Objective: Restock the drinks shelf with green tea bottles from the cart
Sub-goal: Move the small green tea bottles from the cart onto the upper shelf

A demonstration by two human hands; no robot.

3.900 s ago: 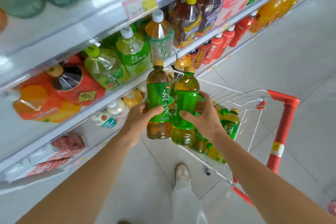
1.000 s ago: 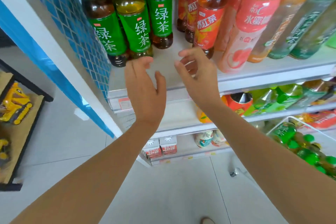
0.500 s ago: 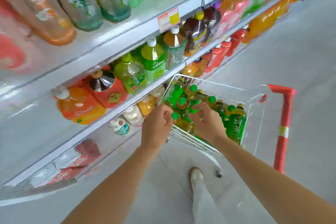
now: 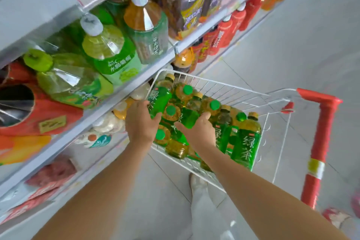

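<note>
Your left hand [image 4: 140, 122] and right hand [image 4: 196, 132] each wrap fingers round a green tea bottle [image 4: 158, 101] in the cart [image 4: 224, 85]; grip the bodies firmly and lift straight.

My cart [image 4: 229, 91] stands right of the shelves [image 4: 148, 82], its handle [image 4: 319, 142] at the far right. Tea bottles [image 4: 246, 140] lie in its basket, beneath my hands, left [image 4: 141, 122] beside right [image 4: 198, 132].
</note>
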